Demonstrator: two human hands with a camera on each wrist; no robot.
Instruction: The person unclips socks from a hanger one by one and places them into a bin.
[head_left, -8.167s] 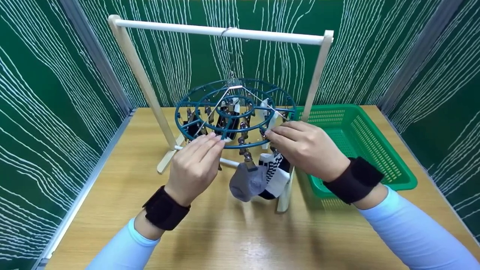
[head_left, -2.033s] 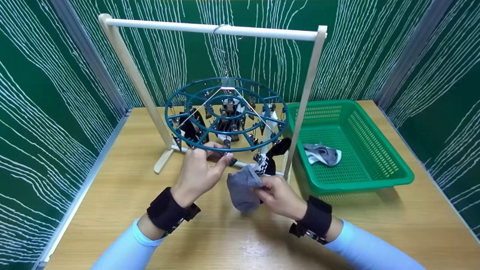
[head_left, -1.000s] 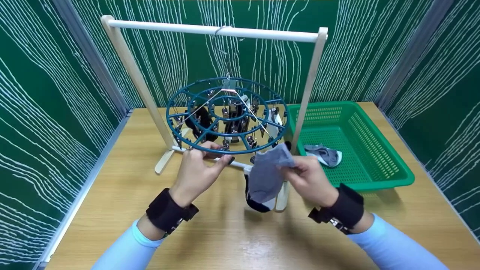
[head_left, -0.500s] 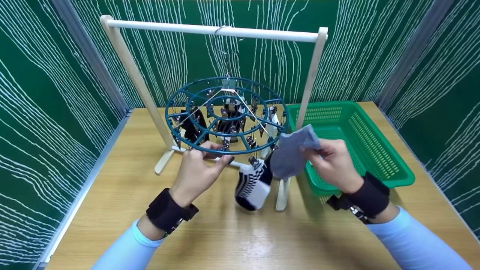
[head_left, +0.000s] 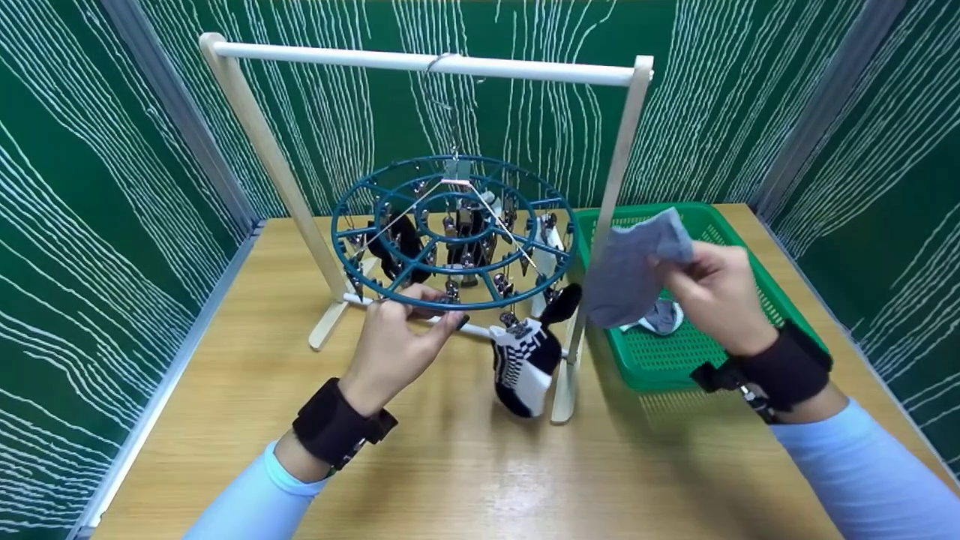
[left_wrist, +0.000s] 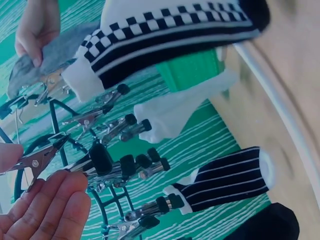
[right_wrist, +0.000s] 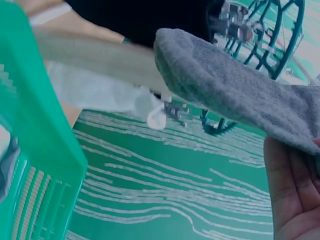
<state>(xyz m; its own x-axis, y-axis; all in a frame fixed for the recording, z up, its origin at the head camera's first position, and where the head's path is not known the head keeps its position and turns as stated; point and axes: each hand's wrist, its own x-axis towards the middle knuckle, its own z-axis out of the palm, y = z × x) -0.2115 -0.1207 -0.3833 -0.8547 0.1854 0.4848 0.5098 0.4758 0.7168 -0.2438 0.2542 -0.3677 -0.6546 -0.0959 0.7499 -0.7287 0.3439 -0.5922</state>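
A round teal clip hanger (head_left: 453,232) hangs from the white rail of a wooden rack (head_left: 420,60). My left hand (head_left: 435,309) pinches a metal clip (left_wrist: 42,159) at the hanger's front rim. My right hand (head_left: 667,264) pinches a grey sock (head_left: 630,274) by its cuff and holds it in the air over the near left part of the green basket (head_left: 757,262). A black-and-white checkered sock (head_left: 525,364) dangles from a front clip. In the right wrist view the grey sock (right_wrist: 235,90) stretches across from my palm.
Another grey sock (head_left: 665,318) lies in the basket. Black, striped (left_wrist: 225,180) and white (left_wrist: 175,110) socks hang from other clips. The rack's right post (head_left: 600,247) stands between hanger and basket. Green patterned walls enclose the wooden table (head_left: 465,480).
My right hand has carried the grey sock up and to the right, from beside the checkered sock to above the basket. The checkered sock swings. My left hand has stayed at the rim.
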